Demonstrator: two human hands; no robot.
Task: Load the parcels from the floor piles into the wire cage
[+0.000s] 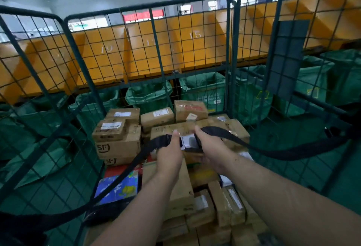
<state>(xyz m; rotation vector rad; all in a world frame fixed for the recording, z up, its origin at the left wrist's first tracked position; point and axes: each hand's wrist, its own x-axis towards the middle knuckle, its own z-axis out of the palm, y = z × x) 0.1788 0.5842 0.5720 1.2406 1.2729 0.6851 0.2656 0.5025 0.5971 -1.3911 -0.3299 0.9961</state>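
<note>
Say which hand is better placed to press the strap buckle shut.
Probably the left hand: its thumb lies on top of the black strap, right beside the metal buckle. The right hand is wrapped round the strap at the buckle's other end.

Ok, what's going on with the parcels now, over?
Left grip, right grip holding strap at buckle. Parcels stacked in cage. Strap crosses above parcels.

- 2 hands: left hand, right hand
- 1 black webbing strap, in both hands' fingers
- 1 silver metal buckle, btw the fingers
- 15+ brown cardboard parcels, under & beyond fingers; exact no. unclear
- 1 blue printed flat parcel, below-left of fingers
- 3 green wire cage panels, beyond fingers
</note>
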